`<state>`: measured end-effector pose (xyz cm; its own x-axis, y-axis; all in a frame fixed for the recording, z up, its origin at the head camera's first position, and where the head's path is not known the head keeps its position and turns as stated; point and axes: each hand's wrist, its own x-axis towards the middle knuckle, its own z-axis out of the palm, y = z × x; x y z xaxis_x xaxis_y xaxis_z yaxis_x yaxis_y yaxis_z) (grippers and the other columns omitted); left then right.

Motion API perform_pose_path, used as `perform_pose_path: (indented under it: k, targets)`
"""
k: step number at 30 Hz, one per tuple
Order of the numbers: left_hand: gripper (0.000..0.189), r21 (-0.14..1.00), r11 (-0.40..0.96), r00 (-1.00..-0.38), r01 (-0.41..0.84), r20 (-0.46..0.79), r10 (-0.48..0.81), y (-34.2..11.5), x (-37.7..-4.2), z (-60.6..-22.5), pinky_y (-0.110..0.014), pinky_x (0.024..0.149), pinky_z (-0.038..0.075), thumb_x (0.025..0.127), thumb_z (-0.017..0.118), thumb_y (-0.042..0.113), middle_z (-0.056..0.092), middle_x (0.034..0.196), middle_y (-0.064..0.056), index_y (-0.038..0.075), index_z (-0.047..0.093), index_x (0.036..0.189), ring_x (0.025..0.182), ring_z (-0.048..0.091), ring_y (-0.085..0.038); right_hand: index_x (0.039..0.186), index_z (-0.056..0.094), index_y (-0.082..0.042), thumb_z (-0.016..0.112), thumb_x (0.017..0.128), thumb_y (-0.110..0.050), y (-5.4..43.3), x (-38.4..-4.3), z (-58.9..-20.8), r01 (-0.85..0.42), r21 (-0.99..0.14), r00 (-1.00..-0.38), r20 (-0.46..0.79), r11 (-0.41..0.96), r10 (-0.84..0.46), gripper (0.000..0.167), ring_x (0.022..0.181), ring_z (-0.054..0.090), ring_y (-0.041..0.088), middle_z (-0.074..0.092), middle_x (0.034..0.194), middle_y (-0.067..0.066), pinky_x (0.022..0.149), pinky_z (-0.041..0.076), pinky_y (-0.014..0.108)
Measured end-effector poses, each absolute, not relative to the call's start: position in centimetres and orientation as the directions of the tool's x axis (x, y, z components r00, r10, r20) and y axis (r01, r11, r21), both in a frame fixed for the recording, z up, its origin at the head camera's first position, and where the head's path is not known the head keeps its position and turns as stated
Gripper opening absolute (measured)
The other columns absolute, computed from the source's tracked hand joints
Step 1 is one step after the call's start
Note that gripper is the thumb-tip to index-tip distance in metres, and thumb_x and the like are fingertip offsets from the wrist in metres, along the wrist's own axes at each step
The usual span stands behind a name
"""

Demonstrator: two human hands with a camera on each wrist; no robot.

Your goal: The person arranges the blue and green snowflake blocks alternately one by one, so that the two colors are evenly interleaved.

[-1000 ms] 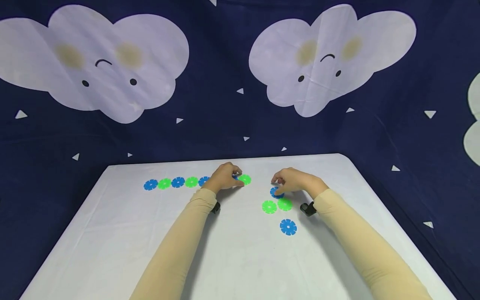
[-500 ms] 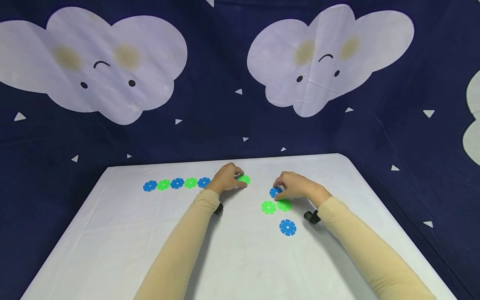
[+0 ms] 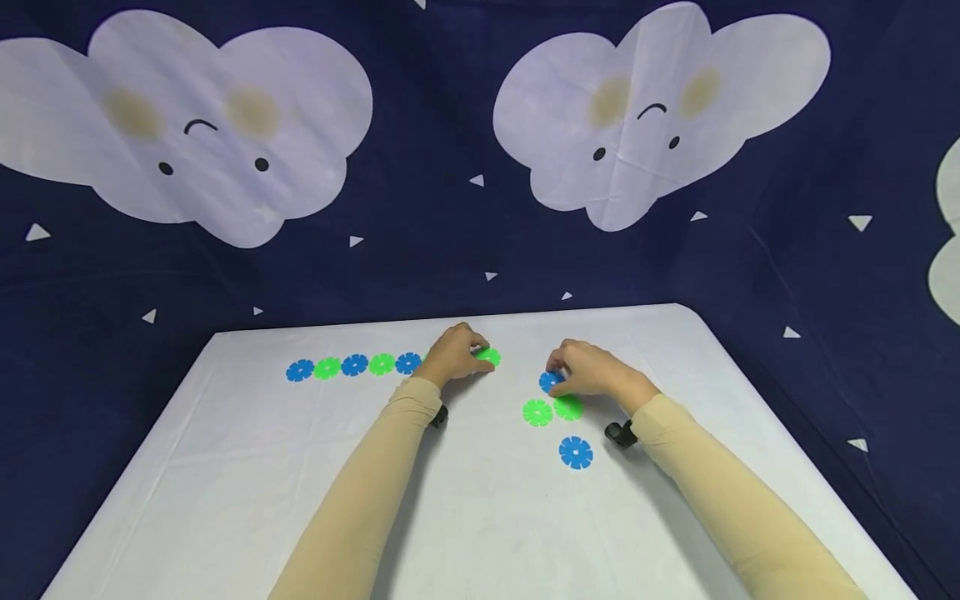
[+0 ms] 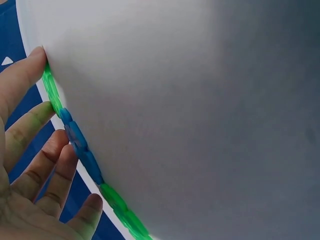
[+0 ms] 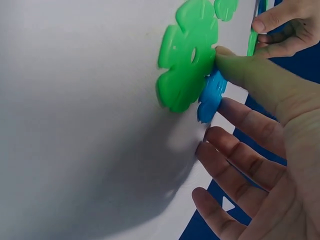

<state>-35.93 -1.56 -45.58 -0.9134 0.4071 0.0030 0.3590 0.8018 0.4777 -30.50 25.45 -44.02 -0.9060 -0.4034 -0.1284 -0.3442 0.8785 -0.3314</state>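
A row of alternating blue and green flower-shaped plastic discs [image 3: 355,365] lies along the back of the white table. My left hand [image 3: 450,356] is over its right part, hiding some discs, with thumb and forefinger at the edges of the green end disc [image 3: 491,357]. The left wrist view has that green disc [image 4: 52,90] edge to edge with a blue one [image 4: 80,145]. To the right, my right hand [image 3: 592,368] pinches a blue disc [image 3: 550,382] between thumb and forefinger, flat on the table; its other fingers spread behind, as the right wrist view has it.
Two green discs, one left [image 3: 537,412] and one right [image 3: 567,408], lie just in front of the right hand. A lone blue disc [image 3: 576,452] is nearer the front. Behind the table [image 3: 480,525] hangs a dark blue cloth with clouds.
My right hand has drawn back slightly, its thumb and forefinger now closing on opposite edges of the blue disc. My left hand has shifted slightly right along the row.
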Motion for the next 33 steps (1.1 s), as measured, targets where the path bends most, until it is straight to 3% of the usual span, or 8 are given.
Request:
perform_pose_path:
  k: [11, 16, 27, 33]
  targets:
    - [0.047, 0.499, 0.805, -0.925, 0.321, -0.017, 0.38, -1.5, -36.5, -45.9, -0.041, 0.116, 0.052, 0.088, 0.091, 0.029, 0.068, 0.135, -0.01, 0.011, 0.078, 0.131, 0.13, 0.064, -0.027, 0.108, 0.072, -0.01, 0.091, 0.084, -0.025, 25.1, -31.7, -44.1, -0.28, -0.4, -0.906, -0.189, 0.873, -0.377, 0.034, 0.092, 0.055, 0.019, 0.063, 0.102, 0.004, 0.086, 0.051, 0.035]
    - [0.046, 0.5, 0.799, -0.921, 0.334, -0.007, 0.39, -1.4, -36.4, -45.9, -0.042, 0.115, 0.053, 0.088, 0.091, 0.027, 0.068, 0.135, -0.011, 0.01, 0.079, 0.129, 0.13, 0.066, -0.028, 0.113, 0.063, -0.013, 0.088, 0.085, -0.021, 25.2, -31.9, -44.2, -0.277, -0.44, -0.899, -0.194, 0.854, -0.391, 0.038, 0.088, 0.057, 0.018, 0.065, 0.099, 0.005, 0.082, 0.05, 0.034]
    - [0.047, 0.49, 0.799, -0.918, 0.348, 0.006, 0.396, -1.5, -36.6, -45.8, -0.042, 0.114, 0.054, 0.087, 0.092, 0.028, 0.069, 0.133, -0.011, 0.011, 0.08, 0.128, 0.127, 0.067, -0.028, 0.13, 0.065, -0.013, 0.088, 0.085, -0.018, 25.9, -32.1, -43.8, -0.258, -0.486, -0.89, -0.217, 0.835, -0.401, 0.05, 0.102, 0.064, 0.024, 0.071, 0.117, 0.014, 0.099, 0.056, 0.046]
    - [0.047, 0.495, 0.797, -0.919, 0.346, 0.009, 0.394, -1.6, -36.4, -45.8, -0.042, 0.115, 0.054, 0.087, 0.092, 0.028, 0.069, 0.134, -0.011, 0.01, 0.079, 0.128, 0.128, 0.066, -0.029, 0.133, 0.069, -0.01, 0.09, 0.081, -0.013, 26.1, -32.2, -43.2, -0.264, -0.482, -0.878, -0.239, 0.836, -0.415, 0.056, 0.107, 0.066, 0.027, 0.072, 0.12, 0.016, 0.1, 0.057, 0.046]
